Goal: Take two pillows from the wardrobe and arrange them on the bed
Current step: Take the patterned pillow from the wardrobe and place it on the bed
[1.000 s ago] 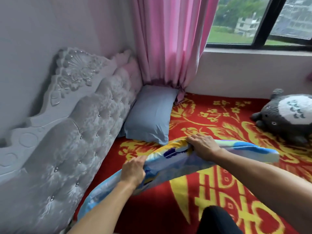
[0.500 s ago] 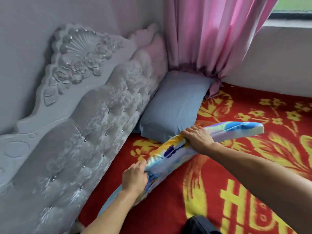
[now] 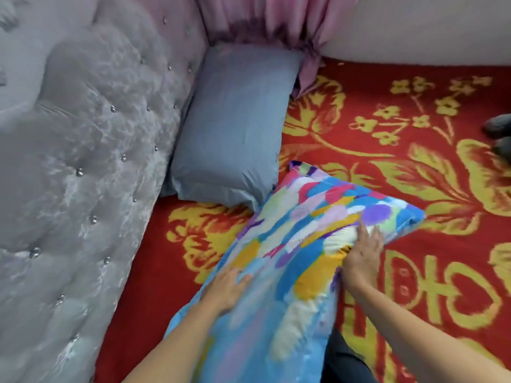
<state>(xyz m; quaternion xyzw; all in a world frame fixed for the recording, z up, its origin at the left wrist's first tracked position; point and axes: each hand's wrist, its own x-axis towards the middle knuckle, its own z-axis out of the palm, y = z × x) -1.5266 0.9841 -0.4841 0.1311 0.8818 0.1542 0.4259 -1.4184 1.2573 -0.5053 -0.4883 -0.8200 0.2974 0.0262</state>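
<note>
Both hands lie flat and spread on a multicoloured pillow (image 3: 298, 244) on the bed (image 3: 414, 286): the left hand (image 3: 225, 290) presses its open palm on the pillow's near left edge, while the right hand (image 3: 362, 261) rests with fingers fanned out across the right side, neither hand gripping the fabric. The pillow, splashed with blue, yellow, purple and pink, lies slantwise on the red blanket with yellow floral and lettered patterns, its far corner touching or nearly touching a plain blue-grey pillow (image 3: 235, 125). That second pillow rests in the far corner of the bed, tilted against the grey tufted headboard (image 3: 83, 161), which is studded with shiny buttons. A pink curtain (image 3: 276, 20) hangs down to the mattress just behind it, beside a pale wall (image 3: 428, 26). At the right edge a dark grey shape (image 3: 499, 134), blurred and cut off, appears to be a soft toy. Dark clothing (image 3: 343, 357) shows at the bottom between the forearms.
</note>
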